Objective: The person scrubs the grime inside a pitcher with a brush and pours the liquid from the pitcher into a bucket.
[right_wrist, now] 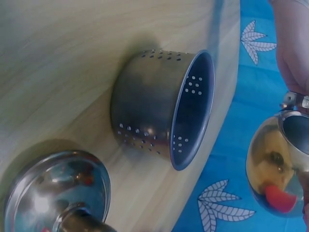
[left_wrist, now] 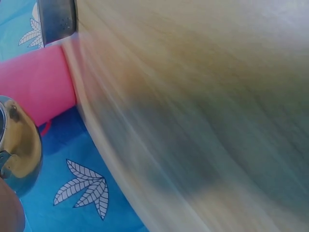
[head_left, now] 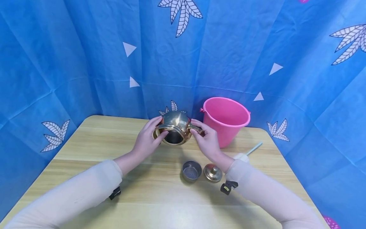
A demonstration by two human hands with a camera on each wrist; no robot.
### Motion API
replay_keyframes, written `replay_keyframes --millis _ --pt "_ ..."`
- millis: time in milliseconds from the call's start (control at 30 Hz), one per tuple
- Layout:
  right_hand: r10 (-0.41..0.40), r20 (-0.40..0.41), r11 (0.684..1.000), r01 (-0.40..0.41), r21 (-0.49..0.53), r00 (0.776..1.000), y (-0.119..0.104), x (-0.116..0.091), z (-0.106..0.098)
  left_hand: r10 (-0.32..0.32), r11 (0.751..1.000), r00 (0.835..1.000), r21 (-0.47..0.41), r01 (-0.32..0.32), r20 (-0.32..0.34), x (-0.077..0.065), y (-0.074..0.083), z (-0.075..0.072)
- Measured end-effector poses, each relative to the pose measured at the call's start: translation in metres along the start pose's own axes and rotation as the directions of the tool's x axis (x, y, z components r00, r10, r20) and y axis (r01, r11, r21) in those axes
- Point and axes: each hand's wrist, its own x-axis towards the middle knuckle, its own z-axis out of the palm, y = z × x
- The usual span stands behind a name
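A shiny gold-toned metal teapot (head_left: 176, 119) is held above the table, tilted so that its round dark opening faces me. My left hand (head_left: 146, 137) grips its left side, thumb at the rim and fingers behind the body. On the other side my right hand (head_left: 208, 141) pinches a part that sticks out from the pot; whether this is spout or handle I cannot tell. Below stands a perforated metal strainer cup (right_wrist: 145, 101), its mouth up. Beside it lies a round metal lid (head_left: 213, 173) with its knob upward, close to my right wrist.
A pink bucket (head_left: 228, 135) stands at the table's back right, just behind my right hand. A white thing with a pale green stick (head_left: 254, 148) lies partly hidden behind my right forearm. Blue patterned curtains (head_left: 168, 63) hang around the wooden table (head_left: 160, 190).
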Motion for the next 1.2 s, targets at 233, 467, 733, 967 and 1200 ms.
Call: replay_keyframes --millis 233,467,733,967,1200 --pt "0.025 0.012 0.999 -0.026 0.021 1.0 0.003 -0.002 0.006 -0.017 1.0 1.0 0.013 0.017 -0.004 -0.006 -0.003 -0.004" --pt "0.045 0.034 0.999 -0.046 0.025 0.998 0.003 -0.003 0.012 -0.047 0.999 0.999 0.019 0.047 0.004 -0.012 -0.007 -0.008" --pt "0.091 0.075 0.996 -0.092 0.012 0.993 0.0 -0.003 0.018 -0.078 0.997 0.997 0.009 0.078 -0.002 -0.017 -0.008 -0.015" --pt "0.185 0.101 0.983 -0.185 -0.01 0.978 0.001 -0.003 0.022 -0.104 0.994 0.995 0.029 0.104 0.007 -0.02 -0.01 -0.017" --pt "0.251 0.109 0.967 -0.255 0.019 0.962 0.001 -0.002 0.027 -0.124 0.992 0.992 0.042 0.123 0.021 -0.023 -0.012 -0.019"
